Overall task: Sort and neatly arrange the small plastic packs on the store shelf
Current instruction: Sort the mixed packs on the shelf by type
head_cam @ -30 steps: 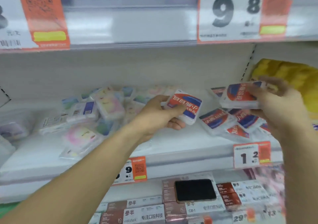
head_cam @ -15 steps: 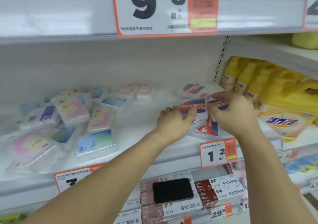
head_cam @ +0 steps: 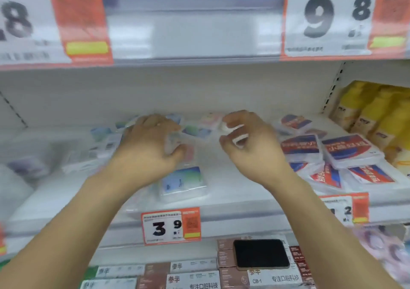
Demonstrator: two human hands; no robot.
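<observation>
Both hands over the middle of the shelf [head_cam: 233, 202]. Left hand [head_cam: 150, 148], fingers curled round a clear pastel pack [head_cam: 177, 146]. Right hand [head_cam: 250, 146], fingers curled on a small white pack [head_cam: 238, 136]. Blue-green pack [head_cam: 183, 181] flat near front edge. Red-and-blue packs [head_cam: 332, 153] piled at right end.

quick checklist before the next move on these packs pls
1. Left hand has a pastel pack: ok, fingers curl on it.
2. Right hand has a pack: ok, it pinches a small white pack.
3. Red and blue packs grouped at the right: ok.
4. Pastel packs tidy: not ok, scattered.
5. Blue-green pack at the shelf front squared: not ok, askew.
6. Labels readable: cannot tell, blurred.
</observation>
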